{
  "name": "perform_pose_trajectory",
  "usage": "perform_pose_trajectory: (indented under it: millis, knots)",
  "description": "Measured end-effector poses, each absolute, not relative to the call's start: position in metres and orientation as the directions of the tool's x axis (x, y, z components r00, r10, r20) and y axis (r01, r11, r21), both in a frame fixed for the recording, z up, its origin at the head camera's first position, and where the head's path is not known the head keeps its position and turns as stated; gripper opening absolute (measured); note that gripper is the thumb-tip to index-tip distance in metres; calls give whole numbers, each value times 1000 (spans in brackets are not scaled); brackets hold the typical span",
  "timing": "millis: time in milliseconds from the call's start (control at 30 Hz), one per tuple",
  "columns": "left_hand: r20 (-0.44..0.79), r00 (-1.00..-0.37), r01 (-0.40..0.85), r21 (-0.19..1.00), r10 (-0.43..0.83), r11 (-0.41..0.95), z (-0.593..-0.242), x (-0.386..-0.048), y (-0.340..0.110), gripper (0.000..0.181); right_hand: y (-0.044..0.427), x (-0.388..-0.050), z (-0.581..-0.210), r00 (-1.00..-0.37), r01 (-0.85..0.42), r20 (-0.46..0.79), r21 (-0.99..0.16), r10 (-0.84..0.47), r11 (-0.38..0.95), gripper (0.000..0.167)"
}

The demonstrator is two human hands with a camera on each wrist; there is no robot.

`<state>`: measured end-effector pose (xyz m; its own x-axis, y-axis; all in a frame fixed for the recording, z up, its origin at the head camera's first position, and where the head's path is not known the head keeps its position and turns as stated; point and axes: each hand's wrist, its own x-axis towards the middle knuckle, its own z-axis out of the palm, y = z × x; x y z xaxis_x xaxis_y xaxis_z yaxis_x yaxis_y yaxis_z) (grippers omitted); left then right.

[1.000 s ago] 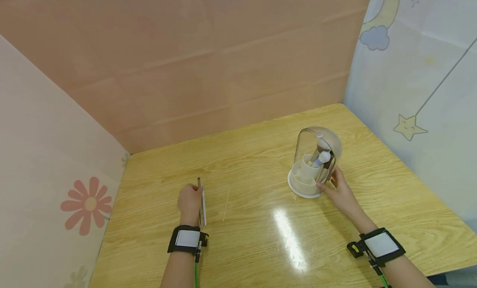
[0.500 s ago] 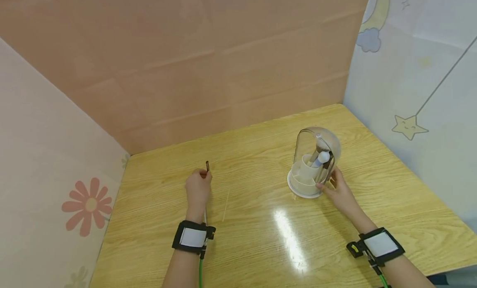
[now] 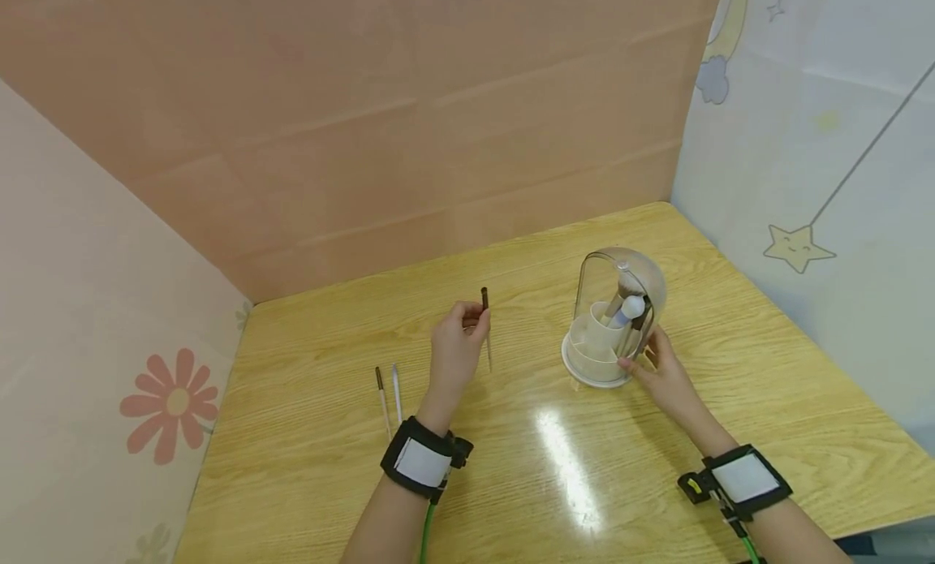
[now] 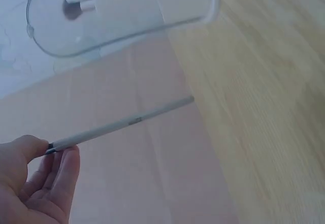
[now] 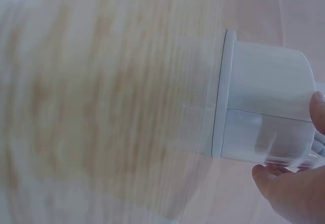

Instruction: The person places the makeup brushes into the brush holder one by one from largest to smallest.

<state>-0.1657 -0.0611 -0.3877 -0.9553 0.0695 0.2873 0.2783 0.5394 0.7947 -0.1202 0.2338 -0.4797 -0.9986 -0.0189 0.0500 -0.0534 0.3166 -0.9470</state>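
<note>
In the head view my left hand (image 3: 456, 357) pinches a slim makeup brush (image 4: 117, 126) near its dark end. The brush stands nearly upright above the table, its pale handle pointing down. On the right stands a white round makeup brush holder (image 3: 593, 368) with a clear domed cover (image 3: 643, 264), open at the front. Several brushes (image 3: 630, 308) lean inside its compartments. My right hand (image 3: 668, 385) grips the holder's right side, thumb at the front rim and fingers behind, partly hidden. The right wrist view shows the holder's white wall beside thumb and fingers.
A brush with a dark end (image 3: 379, 379) and a whitish pen-like stick (image 3: 396, 385) lie left of my left wrist, their near ends hidden. The wooden table (image 3: 292, 467) meets a peach backdrop (image 3: 365, 142) behind and patterned walls at both sides.
My left hand has lifted the makeup brush off the table and carried it right, toward the holder. The two sticks left behind have come into sight. My right hand stays on the holder.
</note>
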Motion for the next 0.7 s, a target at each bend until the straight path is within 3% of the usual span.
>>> perform_pose_trajectory:
  millis: [400,700]
  knots:
    - [328,-909,405,837,257,367,-391,-150,-12,18,233,-118,-479,-998,-67,64,-943,-21,325,87]
    - [391,-831,535,756,396,377,-401,-144,18,19,233,-116,-479,-998,-67,63,-943,-21,327,86]
